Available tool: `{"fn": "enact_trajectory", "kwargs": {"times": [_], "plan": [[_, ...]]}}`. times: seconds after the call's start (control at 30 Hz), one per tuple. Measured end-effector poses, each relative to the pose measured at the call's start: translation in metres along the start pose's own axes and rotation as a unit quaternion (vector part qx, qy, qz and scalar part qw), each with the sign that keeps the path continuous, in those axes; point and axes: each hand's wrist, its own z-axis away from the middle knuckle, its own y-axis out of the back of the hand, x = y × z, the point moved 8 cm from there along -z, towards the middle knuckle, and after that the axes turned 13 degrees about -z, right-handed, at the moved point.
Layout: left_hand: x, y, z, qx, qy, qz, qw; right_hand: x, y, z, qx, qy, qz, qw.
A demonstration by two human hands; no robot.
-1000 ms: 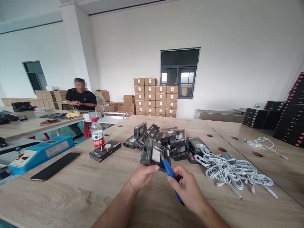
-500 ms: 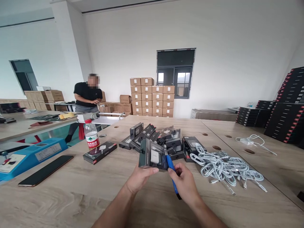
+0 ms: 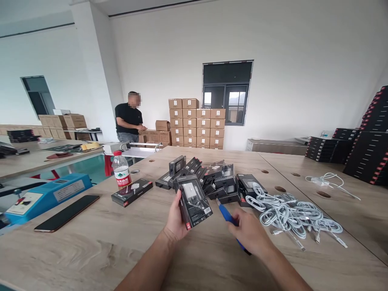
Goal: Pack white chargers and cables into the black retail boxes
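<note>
My left hand (image 3: 176,221) is closed around the lower left edge of a black charger box (image 3: 194,202). A window in the box shows a white charger, and a printed panel with a barcode faces up. In my right hand (image 3: 250,230) is a blue utility knife (image 3: 228,214), its metal tip pointing up and left, apart from the box. Just beyond lies a heap of similar black boxes (image 3: 222,182). Right of my right hand is a tangle of coiled white cables (image 3: 291,212).
At left are a bottle (image 3: 121,171), another black box (image 3: 131,193), a phone (image 3: 66,213) and a blue machine (image 3: 48,194). Black boxes are stacked (image 3: 363,153) at far right. A co-worker (image 3: 129,117) stands beyond the table, near stacked cartons (image 3: 197,127).
The charger box has turned to show its printed panel and window. My right hand has drawn the knife right, away from the box. The co-worker has straightened and moved right.
</note>
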Motion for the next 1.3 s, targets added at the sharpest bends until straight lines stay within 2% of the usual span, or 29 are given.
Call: {"fn": "enact_trajectory", "kwargs": {"times": [0.07,0.13,0.33,0.4,0.53,0.63,0.77,0.87,0.97,1.13,1.3], "plan": [[0.007,0.0,0.0,0.007,-0.022,0.012,1.0,0.004,-0.004,0.004,-0.024,0.016,0.09,0.996],[0.007,-0.003,0.0,-0.01,-0.022,0.01,1.0,0.003,-0.005,0.007,-0.031,0.039,0.122,0.991],[-0.015,-0.022,0.003,-0.079,0.039,-0.008,0.996,-0.016,0.001,0.004,0.005,0.041,0.021,0.999],[-0.019,-0.026,0.004,-0.091,0.049,-0.013,0.995,-0.015,-0.002,0.006,-0.003,0.047,0.028,0.999],[-0.008,-0.019,0.002,-0.057,0.016,0.004,0.998,-0.003,-0.012,0.01,-0.052,0.058,0.074,0.994],[0.004,-0.01,0.0,-0.008,-0.028,0.027,0.999,-0.001,-0.008,0.006,-0.051,0.032,0.034,0.998],[0.014,-0.005,0.0,0.011,-0.087,0.053,0.995,-0.027,-0.003,0.006,-0.033,0.056,-0.087,0.994],[0.015,-0.004,-0.001,0.005,-0.11,0.054,0.992,-0.045,-0.016,0.015,-0.088,0.085,-0.119,0.985],[0.014,-0.002,-0.001,0.009,-0.121,0.053,0.991,-0.048,-0.028,0.021,-0.115,0.077,-0.108,0.984],[0.002,-0.012,0.001,-0.037,-0.081,0.036,0.995,-0.035,-0.028,0.015,-0.059,0.047,-0.148,0.986],[-0.021,-0.026,0.003,-0.081,-0.028,0.014,0.996,-0.031,-0.017,0.01,0.019,0.079,-0.157,0.984]]}}
